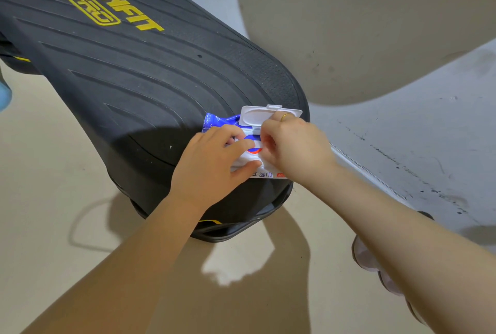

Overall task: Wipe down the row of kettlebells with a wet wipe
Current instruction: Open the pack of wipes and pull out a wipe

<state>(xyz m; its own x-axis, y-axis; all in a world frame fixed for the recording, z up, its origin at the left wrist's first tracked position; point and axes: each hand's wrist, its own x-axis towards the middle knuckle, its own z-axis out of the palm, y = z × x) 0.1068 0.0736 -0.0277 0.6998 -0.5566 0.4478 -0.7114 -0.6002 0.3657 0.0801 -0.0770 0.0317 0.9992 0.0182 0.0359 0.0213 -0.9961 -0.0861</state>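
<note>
Hands [214, 156] hide wipes pack [228, 120] (mostly).

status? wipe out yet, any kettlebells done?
Done: the wipe pack's lid is flipped open. In hand: the left hand steadies the wipe pack on the black bench while the right hand pinches at its opening; no wipe is clearly free. Left: all wiping; no kettlebells in view.

Bench [139, 70] bears wipes pack [214, 120] (lid up).

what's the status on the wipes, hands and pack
Left hand pins wipe pack on black bench. Right hand pinching at opening, lid flipped up. No kettlebells in view.
</note>
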